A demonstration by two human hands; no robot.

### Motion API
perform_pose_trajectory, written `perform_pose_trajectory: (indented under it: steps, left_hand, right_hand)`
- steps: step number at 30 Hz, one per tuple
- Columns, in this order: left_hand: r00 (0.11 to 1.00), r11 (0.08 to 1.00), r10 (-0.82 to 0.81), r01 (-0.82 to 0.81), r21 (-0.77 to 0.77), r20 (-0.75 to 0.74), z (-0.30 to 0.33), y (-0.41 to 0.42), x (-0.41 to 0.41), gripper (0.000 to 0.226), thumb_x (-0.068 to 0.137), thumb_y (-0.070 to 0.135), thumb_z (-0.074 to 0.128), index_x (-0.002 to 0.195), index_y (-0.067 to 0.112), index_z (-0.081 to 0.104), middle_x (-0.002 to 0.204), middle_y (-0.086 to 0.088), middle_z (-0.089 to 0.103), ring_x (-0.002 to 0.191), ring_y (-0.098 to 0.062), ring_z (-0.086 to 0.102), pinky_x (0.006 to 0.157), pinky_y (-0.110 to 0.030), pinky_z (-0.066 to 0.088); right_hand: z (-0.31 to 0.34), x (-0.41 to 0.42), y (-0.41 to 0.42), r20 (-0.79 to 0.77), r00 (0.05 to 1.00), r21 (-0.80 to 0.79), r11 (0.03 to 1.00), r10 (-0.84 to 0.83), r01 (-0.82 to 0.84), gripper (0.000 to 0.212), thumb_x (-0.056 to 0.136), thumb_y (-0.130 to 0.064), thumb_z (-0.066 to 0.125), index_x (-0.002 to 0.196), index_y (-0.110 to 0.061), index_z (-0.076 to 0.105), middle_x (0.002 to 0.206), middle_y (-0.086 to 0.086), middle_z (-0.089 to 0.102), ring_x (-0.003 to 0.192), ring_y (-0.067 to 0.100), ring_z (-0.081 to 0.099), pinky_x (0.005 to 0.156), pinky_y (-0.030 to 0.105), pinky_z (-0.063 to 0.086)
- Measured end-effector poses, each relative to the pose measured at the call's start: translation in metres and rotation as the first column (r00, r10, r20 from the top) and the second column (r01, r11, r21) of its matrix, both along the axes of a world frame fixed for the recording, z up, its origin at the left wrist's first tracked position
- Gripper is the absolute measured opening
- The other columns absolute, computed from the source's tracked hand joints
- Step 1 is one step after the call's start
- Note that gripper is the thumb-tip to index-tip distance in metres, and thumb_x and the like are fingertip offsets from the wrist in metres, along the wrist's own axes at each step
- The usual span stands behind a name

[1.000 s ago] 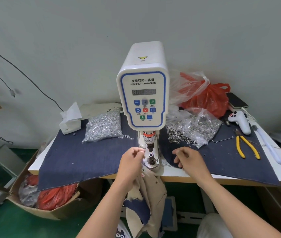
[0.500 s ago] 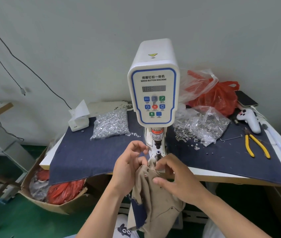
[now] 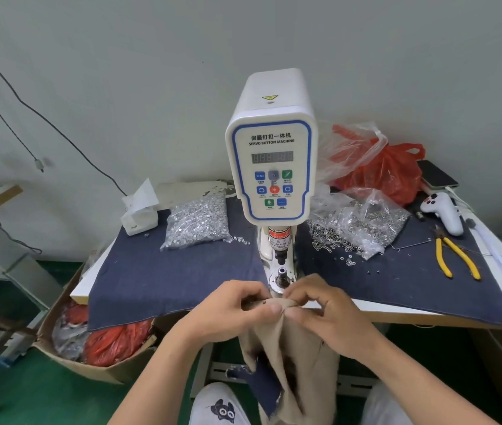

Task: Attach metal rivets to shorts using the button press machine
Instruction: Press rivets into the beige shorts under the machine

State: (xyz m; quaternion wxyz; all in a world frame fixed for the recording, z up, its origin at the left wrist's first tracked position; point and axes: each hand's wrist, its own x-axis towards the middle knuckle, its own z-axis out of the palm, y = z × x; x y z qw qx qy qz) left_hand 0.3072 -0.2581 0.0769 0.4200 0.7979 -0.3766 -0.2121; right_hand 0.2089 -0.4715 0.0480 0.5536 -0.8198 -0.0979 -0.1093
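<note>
The white servo button machine [image 3: 271,154] stands at the table's middle, its lower die [image 3: 281,275] just beyond my hands. Tan shorts [image 3: 292,357] hang down from the table's front edge. My left hand [image 3: 228,314] and my right hand [image 3: 323,311] pinch the top edge of the shorts side by side, thumbs nearly touching, just in front of the die. A small dark rivet [image 3: 264,301] shows in the fabric at my left fingertips. A clear bag of silver rivets [image 3: 197,222] lies left of the machine, and loose ring parts in an open bag [image 3: 357,228] lie right.
A dark denim cloth [image 3: 157,280] covers the table. Yellow pliers [image 3: 455,256], a white controller [image 3: 443,211], a phone [image 3: 437,174] and a red plastic bag [image 3: 387,173] are at the right. A tissue box [image 3: 139,216] stands back left. A cardboard box [image 3: 96,342] sits on the floor at left.
My right hand left the loose parts on the table and came to the shorts. Both hands now pinch the fabric's top edge close together, slightly nearer me than before.
</note>
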Motion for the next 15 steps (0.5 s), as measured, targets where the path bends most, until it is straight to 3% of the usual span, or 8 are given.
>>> perform_pose_trajectory:
  steps: [3, 6, 8, 10, 13, 15]
  left_hand:
    - [0.993, 0.983, 0.009, -0.031, -0.180, -0.118, -0.003, 0.004, 0.002, 0.027, 0.094, 0.047, 0.074, 0.081, 0.024, 0.072, 0.077, 0.002, 0.065, 0.075, -0.010, 0.056, 0.073, -0.025, 0.042]
    - [0.942, 0.933, 0.043, -0.157, -0.324, -0.333, -0.019, -0.001, 0.000, 0.033, 0.095, 0.046, 0.073, 0.074, 0.022, 0.064, 0.074, 0.003, 0.058, 0.078, -0.014, 0.057, 0.074, -0.024, 0.043]
    - [0.868, 0.884, 0.131, -0.320, -0.339, -0.478, -0.032, -0.008, 0.001, 0.037, 0.090, 0.046, 0.072, 0.067, 0.023, 0.054, 0.067, 0.005, 0.047, 0.065, -0.009, 0.046, 0.063, -0.024, 0.039]
    - [0.872, 0.871, 0.295, -0.414, -0.266, -0.390, -0.043, -0.019, 0.005, 0.039, 0.090, 0.048, 0.064, 0.063, 0.027, 0.046, 0.065, 0.007, 0.040, 0.061, -0.009, 0.037, 0.061, -0.030, 0.031]
    - [0.856, 0.825, 0.436, -0.503, -0.256, -0.277, -0.049, -0.039, 0.009, 0.038, 0.094, 0.049, 0.055, 0.066, 0.026, 0.045, 0.069, 0.007, 0.043, 0.069, -0.011, 0.040, 0.067, -0.036, 0.032]
    - [0.824, 0.790, 0.497, -0.559, -0.250, -0.273, -0.051, -0.048, 0.013, 0.037, 0.097, 0.044, 0.053, 0.068, 0.024, 0.044, 0.071, 0.004, 0.043, 0.071, -0.012, 0.040, 0.069, -0.037, 0.033]
  right_hand:
    - [-0.001, 0.000, -0.011, -0.296, 0.925, 0.226, 0.958, 0.238, -0.174, 0.033, 0.092, -0.041, 0.065, 0.085, -0.009, 0.059, 0.079, 0.003, 0.048, 0.074, 0.020, 0.040, 0.065, 0.029, 0.031]
    - [-0.002, 0.007, -0.019, -0.378, 0.892, 0.117, 0.969, 0.247, -0.219, 0.025, 0.098, -0.038, 0.060, 0.082, -0.021, 0.055, 0.074, -0.008, 0.045, 0.071, 0.010, 0.037, 0.062, 0.024, 0.028]
    - [-0.006, 0.016, -0.024, -0.344, 0.924, 0.067, 0.986, 0.168, -0.154, 0.022, 0.101, -0.032, 0.062, 0.081, -0.024, 0.060, 0.073, -0.012, 0.053, 0.071, 0.005, 0.043, 0.064, 0.022, 0.033]
    - [-0.013, 0.026, -0.031, -0.331, 0.940, 0.125, 0.991, 0.086, -0.046, 0.018, 0.098, -0.026, 0.067, 0.082, -0.020, 0.067, 0.074, -0.010, 0.060, 0.072, 0.003, 0.048, 0.066, 0.020, 0.036]
    - [-0.018, 0.040, -0.037, -0.342, 0.940, 0.269, 0.957, -0.011, 0.109, 0.015, 0.096, -0.018, 0.070, 0.082, -0.019, 0.074, 0.072, -0.009, 0.066, 0.065, 0.000, 0.053, 0.058, 0.011, 0.039]
    - [-0.021, 0.050, -0.038, -0.363, 0.929, 0.315, 0.930, -0.065, 0.188, 0.011, 0.095, -0.018, 0.071, 0.085, -0.019, 0.077, 0.080, -0.003, 0.073, 0.073, 0.002, 0.060, 0.067, 0.015, 0.045]
